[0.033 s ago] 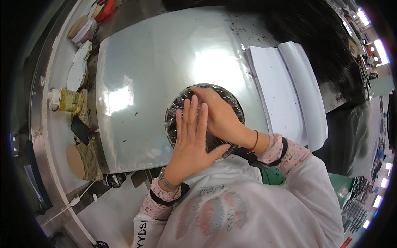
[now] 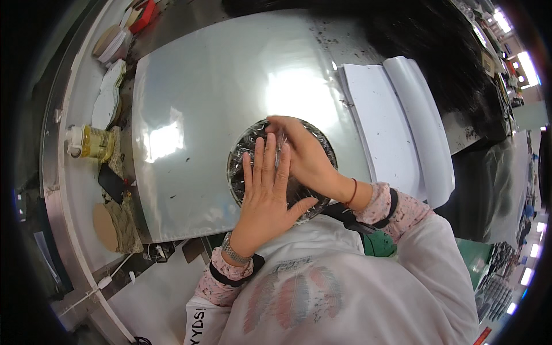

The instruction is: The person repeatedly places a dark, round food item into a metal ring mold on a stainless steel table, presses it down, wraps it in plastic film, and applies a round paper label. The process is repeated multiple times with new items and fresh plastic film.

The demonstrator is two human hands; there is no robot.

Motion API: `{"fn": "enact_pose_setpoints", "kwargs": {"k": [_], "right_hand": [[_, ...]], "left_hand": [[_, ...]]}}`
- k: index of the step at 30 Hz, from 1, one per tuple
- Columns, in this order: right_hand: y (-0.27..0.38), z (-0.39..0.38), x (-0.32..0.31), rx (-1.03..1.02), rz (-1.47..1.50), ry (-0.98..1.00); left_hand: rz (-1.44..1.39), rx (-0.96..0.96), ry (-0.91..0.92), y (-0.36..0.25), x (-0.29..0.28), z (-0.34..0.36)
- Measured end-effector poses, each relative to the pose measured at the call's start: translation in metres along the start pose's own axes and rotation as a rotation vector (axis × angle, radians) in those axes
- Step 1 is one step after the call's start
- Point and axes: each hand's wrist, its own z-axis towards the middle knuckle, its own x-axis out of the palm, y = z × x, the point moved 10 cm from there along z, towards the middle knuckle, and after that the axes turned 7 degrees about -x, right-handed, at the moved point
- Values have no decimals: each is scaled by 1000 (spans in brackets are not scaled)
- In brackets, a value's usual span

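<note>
A round dark disc (image 2: 237, 158) under crinkled, shiny clear film lies close in front of my body. My left hand (image 2: 265, 192) rests flat on it, fingers stretched up and thumb spread to the right. From the right, my right hand (image 2: 310, 158) reaches across the disc, its bent fingers pointing left toward the far rim. Some fingers of that hand are hidden behind the left hand; a little film shows in the gap by its fingertips. Neither hand visibly grips anything.
Beneath the disc spreads a large glossy translucent sheet (image 2: 195, 103). White sheets with a curled edge (image 2: 397, 126) lie to the right, beside dark glossy material (image 2: 431, 63). Along the left edge stand a bottle of yellow liquid (image 2: 95, 142), a dark flat object (image 2: 112, 183) and round tan pads (image 2: 109, 227).
The disc and hands sit very slightly farther left in view. The right hand's fingers show a slightly wider gap. The left hand stays flat on the disc.
</note>
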Motion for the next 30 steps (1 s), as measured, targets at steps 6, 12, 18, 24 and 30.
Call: {"fn": "enact_pose_setpoints", "kwargs": {"k": [6, 12, 18, 24, 30], "right_hand": [[-34, 2, -15, 140, 552, -305], [-6, -44, -209, -112, -80, -533], [-137, -266, -455, 649, -1533, -674], [-81, -132, -187, 303, -306, 523], [-68, -27, -310, 232, -885, 101]], "left_hand": [[246, -12, 76, -9, 18, 7], [228, -5, 17, -14, 11, 3], [241, 43, 29, -20, 16, 4], [259, 18, 27, -18, 15, 5], [254, 3, 35, -21, 10, 6]]}}
